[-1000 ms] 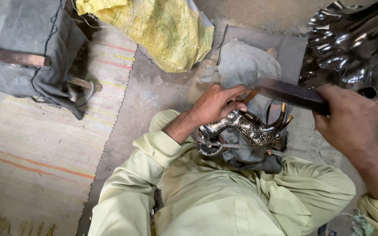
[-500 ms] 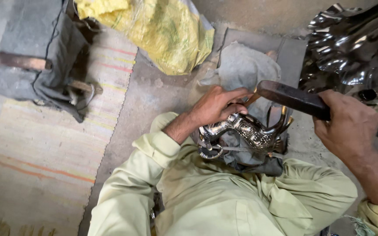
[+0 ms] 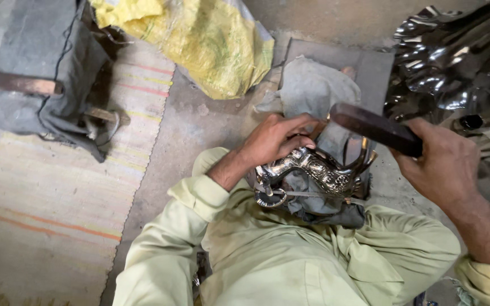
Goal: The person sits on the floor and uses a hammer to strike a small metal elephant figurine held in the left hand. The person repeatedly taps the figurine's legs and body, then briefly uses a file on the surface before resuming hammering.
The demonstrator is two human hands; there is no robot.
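Note:
My left hand (image 3: 276,137) presses down on a shiny ornate metal figure (image 3: 313,173) that rests on a grey cloth (image 3: 313,204) over my lap. The figure is silver and brass coloured, with curved prongs at its right end. My right hand (image 3: 443,164) grips a dark flat metal bar (image 3: 372,127) like a file, held slanted above the figure's right end. The bar's tip points toward my left hand. My pale green sleeves and trousers fill the lower part of the view.
A yellow sack (image 3: 199,39) lies at the top middle. A grey padded stool with a wooden piece (image 3: 35,85) stands at the left on a striped mat (image 3: 58,198). Shiny pressed metal sheets (image 3: 455,62) pile up at the top right. Grey rags (image 3: 313,85) lie ahead.
My right hand and the dark bar have shifted left and a little up over the figure. My left hand stays on the figure.

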